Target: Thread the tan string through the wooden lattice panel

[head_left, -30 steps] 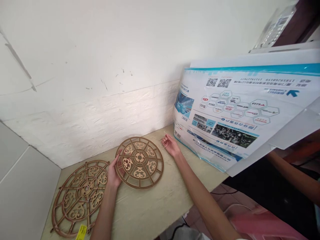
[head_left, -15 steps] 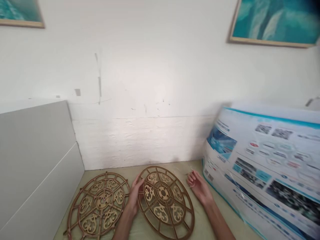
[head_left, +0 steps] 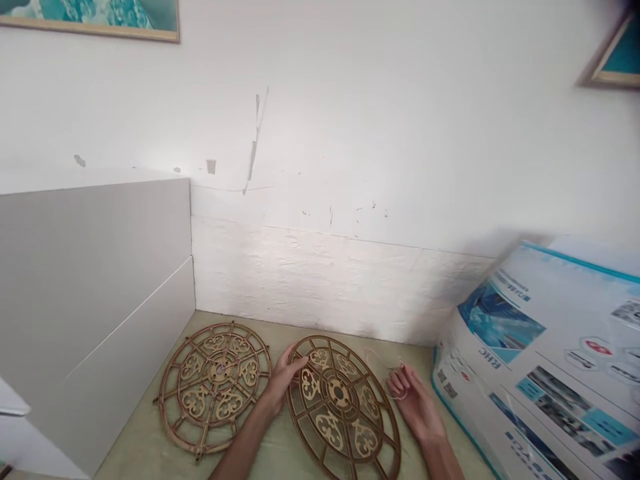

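Note:
My left hand (head_left: 281, 381) grips the left rim of a round, brown-gold openwork wheel panel (head_left: 367, 443) with scroll ornaments, its thumb over the edge. The panel is tilted up off the surface. To its right, my right hand (head_left: 411, 393) is closed in a pinch on a thin pale cord (head_left: 399, 398), which loops under the fingers and trails faintly toward the panel. A second round panel (head_left: 203, 400) of similar pattern, with reddish line along its rings and small knobs on its rim, lies flat to the left of my left hand.
A grey-white cabinet side (head_left: 120, 267) bounds the left. On the right stands a large printed bag or wrapped package (head_left: 505, 373). The white wall (head_left: 340, 280) rises behind the greenish covered surface (head_left: 280, 460); framed pictures hang above.
The view has swung left, so everything sits further right in the picture. My left hand still grips the panel's rim, and my right hand still pinches the cord.

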`<state>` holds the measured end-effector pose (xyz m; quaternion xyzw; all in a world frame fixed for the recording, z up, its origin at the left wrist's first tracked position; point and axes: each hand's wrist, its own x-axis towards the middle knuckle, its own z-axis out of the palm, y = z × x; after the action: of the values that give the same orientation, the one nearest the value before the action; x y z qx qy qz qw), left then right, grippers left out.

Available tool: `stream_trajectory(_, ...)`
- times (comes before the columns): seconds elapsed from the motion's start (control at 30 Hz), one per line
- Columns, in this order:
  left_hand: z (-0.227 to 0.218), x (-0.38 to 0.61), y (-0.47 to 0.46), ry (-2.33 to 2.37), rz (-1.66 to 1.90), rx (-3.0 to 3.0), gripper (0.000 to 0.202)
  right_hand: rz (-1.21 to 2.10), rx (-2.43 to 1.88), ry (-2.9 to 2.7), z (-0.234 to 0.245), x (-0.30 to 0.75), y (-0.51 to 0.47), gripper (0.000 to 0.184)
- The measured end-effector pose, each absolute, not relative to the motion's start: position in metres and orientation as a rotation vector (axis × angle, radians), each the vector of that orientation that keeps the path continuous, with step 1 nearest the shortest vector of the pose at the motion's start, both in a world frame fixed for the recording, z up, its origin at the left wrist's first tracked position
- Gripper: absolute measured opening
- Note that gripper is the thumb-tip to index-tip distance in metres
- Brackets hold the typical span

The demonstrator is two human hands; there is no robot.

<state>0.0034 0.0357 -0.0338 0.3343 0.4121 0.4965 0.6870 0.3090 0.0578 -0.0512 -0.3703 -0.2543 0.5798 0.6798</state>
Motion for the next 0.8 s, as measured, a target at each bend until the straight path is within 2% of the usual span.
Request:
stream_trajectory(0.47, -0.027, 0.006, 0.032, 1.054, 1.137, 1.107, 0.091, 1.086, -1.071, -0.843, -0.049, 0.291, 0.053, 0.060)
stream_trajectory(0.8, -0.021, 0.010, 0.032, 1.050, 1.151, 1.100, 0.090, 0.959, -1.089, -0.894, -0.039, 0.285, 0.048, 0.064)
